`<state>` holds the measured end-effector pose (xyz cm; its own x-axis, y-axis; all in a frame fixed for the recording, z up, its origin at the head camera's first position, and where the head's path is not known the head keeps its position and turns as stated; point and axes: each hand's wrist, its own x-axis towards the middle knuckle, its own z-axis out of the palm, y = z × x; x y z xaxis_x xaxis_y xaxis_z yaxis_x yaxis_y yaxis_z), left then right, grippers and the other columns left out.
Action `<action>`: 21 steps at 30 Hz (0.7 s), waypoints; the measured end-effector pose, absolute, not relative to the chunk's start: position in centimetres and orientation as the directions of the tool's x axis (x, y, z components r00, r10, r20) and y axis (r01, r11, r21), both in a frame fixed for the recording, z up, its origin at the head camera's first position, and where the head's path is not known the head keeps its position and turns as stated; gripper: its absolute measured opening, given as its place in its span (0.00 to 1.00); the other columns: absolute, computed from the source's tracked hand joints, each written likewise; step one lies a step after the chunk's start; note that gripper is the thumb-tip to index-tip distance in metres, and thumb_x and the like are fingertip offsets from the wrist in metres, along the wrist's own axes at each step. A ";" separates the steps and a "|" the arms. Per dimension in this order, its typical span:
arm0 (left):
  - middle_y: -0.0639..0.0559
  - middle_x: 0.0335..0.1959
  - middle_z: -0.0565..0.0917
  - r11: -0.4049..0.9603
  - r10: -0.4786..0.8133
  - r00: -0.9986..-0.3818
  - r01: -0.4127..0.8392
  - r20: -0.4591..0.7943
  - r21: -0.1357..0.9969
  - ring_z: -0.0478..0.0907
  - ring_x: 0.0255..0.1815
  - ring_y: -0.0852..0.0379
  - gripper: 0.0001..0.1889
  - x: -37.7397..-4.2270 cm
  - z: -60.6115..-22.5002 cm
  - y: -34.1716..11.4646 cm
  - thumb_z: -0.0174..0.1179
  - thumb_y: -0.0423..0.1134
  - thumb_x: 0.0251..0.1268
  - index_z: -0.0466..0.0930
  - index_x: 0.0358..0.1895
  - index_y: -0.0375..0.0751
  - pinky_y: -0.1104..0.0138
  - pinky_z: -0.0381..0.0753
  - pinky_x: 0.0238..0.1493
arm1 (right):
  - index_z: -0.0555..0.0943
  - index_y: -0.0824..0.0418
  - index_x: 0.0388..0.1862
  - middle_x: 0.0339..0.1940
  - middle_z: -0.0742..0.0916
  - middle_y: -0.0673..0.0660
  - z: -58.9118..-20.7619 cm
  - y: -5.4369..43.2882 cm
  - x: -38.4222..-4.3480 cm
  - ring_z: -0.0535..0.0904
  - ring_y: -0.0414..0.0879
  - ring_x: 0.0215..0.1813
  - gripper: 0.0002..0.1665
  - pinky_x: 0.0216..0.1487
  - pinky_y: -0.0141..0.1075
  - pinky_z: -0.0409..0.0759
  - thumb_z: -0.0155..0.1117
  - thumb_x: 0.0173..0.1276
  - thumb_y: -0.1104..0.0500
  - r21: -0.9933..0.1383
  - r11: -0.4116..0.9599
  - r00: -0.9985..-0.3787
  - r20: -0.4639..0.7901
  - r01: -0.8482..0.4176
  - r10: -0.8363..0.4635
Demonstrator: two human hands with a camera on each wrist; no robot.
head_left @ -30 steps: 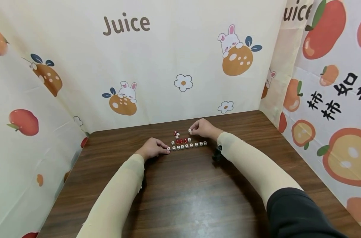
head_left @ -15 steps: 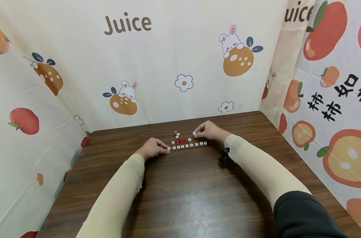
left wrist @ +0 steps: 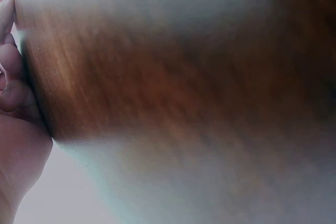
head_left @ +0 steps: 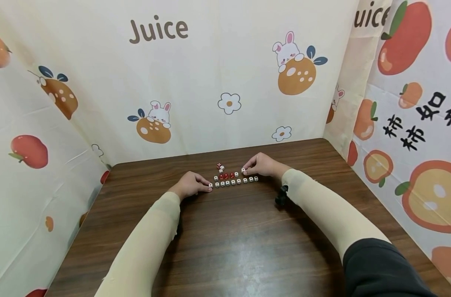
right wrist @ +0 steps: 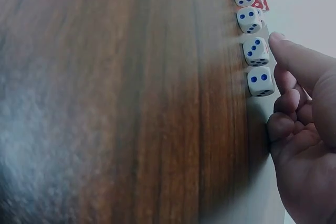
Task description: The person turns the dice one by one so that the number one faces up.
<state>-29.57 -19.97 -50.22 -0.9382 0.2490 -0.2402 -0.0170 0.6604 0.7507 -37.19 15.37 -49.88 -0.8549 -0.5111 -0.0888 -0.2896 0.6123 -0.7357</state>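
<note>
My right hand (head_left: 263, 164) pinches a white die (head_left: 243, 170) between thumb and fingertips, just right of the back row's end. My left hand (head_left: 190, 184) holds the white die (head_left: 210, 185) at the left end of the front row between thumb and forefinger. Several white dice (head_left: 227, 183) form that front row. Behind it is a shorter row with red dice (head_left: 226, 176) in the middle and white ones at its ends. In the right wrist view, my right hand (right wrist: 307, 124) is beside front-row dice (right wrist: 261, 81); the pinched die is hidden there.
A small cluster of red and white dice (head_left: 220, 167) lies behind the rows. The brown wooden table (head_left: 225, 239) meets a printed curtain (head_left: 203, 74) at the back, with more printed sheets at both sides.
My right hand has carried its white die rightward, then down toward the end of the back row. My left hand stays on its die.
</note>
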 end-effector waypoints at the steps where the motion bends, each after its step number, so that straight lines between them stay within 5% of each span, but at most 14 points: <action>1: 0.49 0.51 0.96 0.661 0.246 -0.938 -0.022 -0.243 0.750 0.75 0.26 0.61 0.11 -29.6 -50.2 -20.0 0.84 0.43 0.68 0.99 0.49 0.45 0.68 0.80 0.31 | 0.99 0.55 0.48 0.33 0.94 0.44 -49.9 15.3 -37.2 0.82 0.42 0.41 0.10 0.48 0.35 0.79 0.85 0.72 0.53 -0.732 0.614 -0.852 -0.089 -0.295 -0.516; 21: 0.50 0.52 0.97 0.666 0.241 -0.938 -0.028 -0.250 0.745 0.76 0.27 0.60 0.11 -29.9 -50.5 -20.1 0.84 0.44 0.67 1.00 0.49 0.47 0.67 0.81 0.32 | 0.99 0.55 0.50 0.40 0.98 0.49 -49.9 15.0 -37.5 0.86 0.39 0.43 0.10 0.48 0.34 0.84 0.83 0.74 0.54 -0.640 0.659 -0.813 -0.090 -0.395 -0.575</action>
